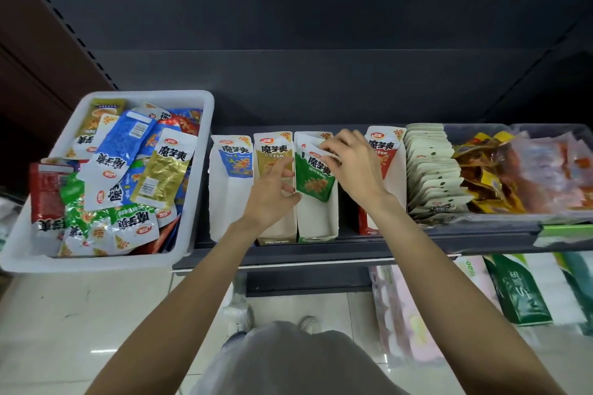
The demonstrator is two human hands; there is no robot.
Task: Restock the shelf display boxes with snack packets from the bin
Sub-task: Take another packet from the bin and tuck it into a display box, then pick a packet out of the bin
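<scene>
Green packet [316, 178] pinched by right hand [354, 167]; left hand [272, 196] (fingers loosely curled) touches its edge.

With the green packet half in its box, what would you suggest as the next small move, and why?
Probably press the green snack packet down with the right hand: it sits tilted in the green-fronted white cardboard display box, lower corner over the wall, while the left hand steadies that wall.

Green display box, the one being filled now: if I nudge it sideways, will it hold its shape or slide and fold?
The green display box looks like thin open-topped card, mostly bare inside, so probably light and apt to slide. Its tall walls may flex or tilt. The left hand is at its left wall, seemingly steadying it, while the right hand pinches the green packet.
</scene>
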